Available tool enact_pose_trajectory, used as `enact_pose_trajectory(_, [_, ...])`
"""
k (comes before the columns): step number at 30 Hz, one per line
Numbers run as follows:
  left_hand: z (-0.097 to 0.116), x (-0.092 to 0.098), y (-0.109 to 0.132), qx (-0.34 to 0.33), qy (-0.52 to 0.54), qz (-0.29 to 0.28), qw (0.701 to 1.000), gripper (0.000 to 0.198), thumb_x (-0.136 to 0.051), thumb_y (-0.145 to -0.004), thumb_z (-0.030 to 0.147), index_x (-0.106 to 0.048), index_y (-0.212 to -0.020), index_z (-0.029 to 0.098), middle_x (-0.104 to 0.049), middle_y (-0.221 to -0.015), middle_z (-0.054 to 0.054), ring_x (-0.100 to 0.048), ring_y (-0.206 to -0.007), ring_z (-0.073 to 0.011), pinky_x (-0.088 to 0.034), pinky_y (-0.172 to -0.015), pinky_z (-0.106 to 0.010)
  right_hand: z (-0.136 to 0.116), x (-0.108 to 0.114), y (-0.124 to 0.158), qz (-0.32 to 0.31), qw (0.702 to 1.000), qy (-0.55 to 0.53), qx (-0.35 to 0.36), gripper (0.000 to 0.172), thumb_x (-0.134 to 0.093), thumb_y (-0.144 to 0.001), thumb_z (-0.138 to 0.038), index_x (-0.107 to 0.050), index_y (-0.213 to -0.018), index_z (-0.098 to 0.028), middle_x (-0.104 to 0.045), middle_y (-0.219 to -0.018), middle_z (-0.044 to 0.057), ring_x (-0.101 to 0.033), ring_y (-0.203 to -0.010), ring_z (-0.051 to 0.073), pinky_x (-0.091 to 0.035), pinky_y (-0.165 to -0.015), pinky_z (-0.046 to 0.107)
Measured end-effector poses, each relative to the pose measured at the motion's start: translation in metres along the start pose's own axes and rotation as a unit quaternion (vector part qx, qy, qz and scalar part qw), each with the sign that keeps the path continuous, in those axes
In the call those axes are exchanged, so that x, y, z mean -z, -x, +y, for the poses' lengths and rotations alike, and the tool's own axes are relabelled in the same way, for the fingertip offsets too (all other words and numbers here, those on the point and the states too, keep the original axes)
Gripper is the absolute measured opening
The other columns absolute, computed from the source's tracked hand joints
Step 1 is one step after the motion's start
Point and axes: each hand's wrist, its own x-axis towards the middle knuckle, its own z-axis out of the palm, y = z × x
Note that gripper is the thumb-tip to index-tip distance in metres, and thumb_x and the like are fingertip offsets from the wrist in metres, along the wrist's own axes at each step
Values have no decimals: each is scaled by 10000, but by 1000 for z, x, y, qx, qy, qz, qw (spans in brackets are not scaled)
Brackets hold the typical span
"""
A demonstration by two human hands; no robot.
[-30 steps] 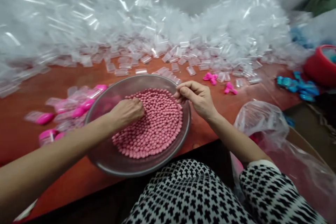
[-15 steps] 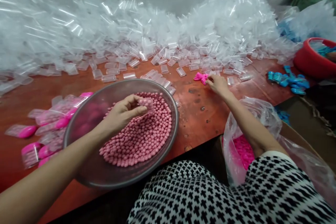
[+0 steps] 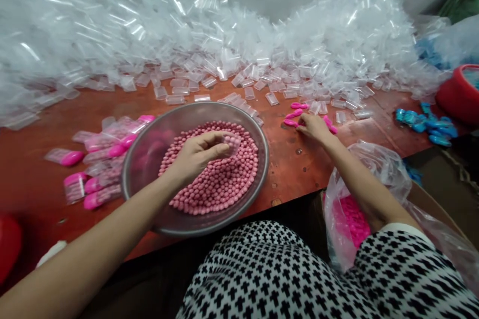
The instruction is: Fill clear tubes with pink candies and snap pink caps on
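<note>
My left hand (image 3: 204, 152) is closed around a short clear plastic tube (image 3: 232, 143) with pink beads inside, held above a grey bowl (image 3: 129, 179). Many loose pink beads (image 3: 217, 184) fill the bottom of that bowl. To the right, my right hand (image 3: 314, 128) rests low at the table, its fingertips pressed together at the end of a bright pink plastic cap (image 3: 291, 122). Other pink caps (image 3: 298, 105) lie spread around those fingers, partly hidden by them.
A heap of empty clear tubes (image 3: 224, 30) runs along the wall. Pink-capped, bead-filled tubes (image 3: 112, 149) lie left of the bowl. An open plastic bag (image 3: 339, 239) of pink caps stands near my right forearm. Blue pieces (image 3: 426, 122) and a red basin (image 3: 460, 94) are far right.
The view has turned a little left. Near my right hand the bunched pink caps now lie spread apart. My left hand still holds the bead-filled tube over the bowl.
</note>
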Motion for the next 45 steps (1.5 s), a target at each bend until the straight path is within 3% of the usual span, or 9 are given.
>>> enact_pose_trajectory(5, [-3, 2, 3, -25, 40, -45, 998, 340, -774, -770, 372, -742, -1033, 160, -761, -1074, -104, -724, -955, -200, -599, -900, -350, -30, 15, 9, 50, 988, -147, 24, 255, -713, -787, -382, -665, -932, -178, -734, -930, 108, -679, -876, 266, -507, -829, 407])
enact_pose_trajectory(8, [-3, 2, 5, -52, 32, -47, 997, 286, -744, -788, 339, -743, -1005, 153, -760, -1069, -100, -722, -959, -191, -594, -900, -339, -73, 33, 29, 52, 899, -427, 83, 456, -817, -667, -439, -661, -1030, -211, -723, -941, 56, -679, -868, 229, -538, -830, 397])
enact_pose_trajectory(11, [-4, 0, 6, -85, 10, -41, 996, 245, -715, -811, 309, -748, -1001, 159, -766, -1036, -82, -720, -954, -185, -591, -889, -325, -125, 51, 60, -12, 843, -516, 148, 473, -838, -668, -453, -692, -1070, -251, -729, -990, 35, -677, -934, 223, -533, -887, 395])
enact_pose_trajectory(17, [-6, -2, 10, -129, -21, -43, 991, 186, -693, -812, 260, -760, -954, 161, -773, -936, -46, -726, -881, -169, -585, -838, -282, -175, 54, 85, -9, 870, -426, 248, 352, -793, -746, -462, -745, -1020, -246, -740, -952, 44, -665, -851, 218, -519, -814, 368])
enact_pose_trajectory(26, [-5, -2, 16, -218, -179, 29, 959, 141, -665, -842, 220, -788, -908, 198, -794, -884, -25, -729, -792, -166, -538, -738, -240, -180, 45, 89, 42, 900, -315, 298, 183, -701, -816, -364, -614, -751, -216, -618, -723, 18, -531, -648, 157, -435, -642, 295])
enact_pose_trajectory(34, [-17, 3, 11, -328, -320, 39, 888, 204, -587, -886, 210, -775, -817, 177, -751, -703, -28, -669, -616, -142, -428, -584, -220, -179, 37, 79, 60, 880, -255, 397, 155, -630, -872, -276, -566, -751, -204, -550, -693, 3, -516, -628, 145, -400, -596, 266])
enact_pose_trajectory(37, [-16, 6, 9, -310, -311, 34, 898, 200, -605, -863, 212, -759, -749, 155, -721, -650, -20, -638, -581, -131, -406, -565, -217, -177, 31, 71, 66, 873, -219, 432, 148, -629, -884, -274, -582, -772, -188, -563, -699, 10, -536, -639, 152, -417, -602, 268])
enact_pose_trajectory(42, [-12, 8, 0, -156, -191, -15, 969, 160, -642, -810, 245, -753, -757, 143, -731, -692, -19, -676, -659, -163, -490, -655, -239, -182, 32, 69, 104, 896, -68, 426, 298, -585, -921, -274, -627, -1188, -149, -691, -1138, 147, -645, -1032, 264, -506, -840, 361])
enact_pose_trajectory(45, [-11, 4, -3, -140, -155, -32, 978, 154, -651, -762, 230, -759, -808, 131, -754, -777, -33, -695, -772, -194, -528, -748, -276, -191, 45, 73, 111, 865, 24, 489, 557, -599, -917, -301, -469, -1442, -165, -506, -1495, 148, -431, -1397, 300, -371, -1105, 453])
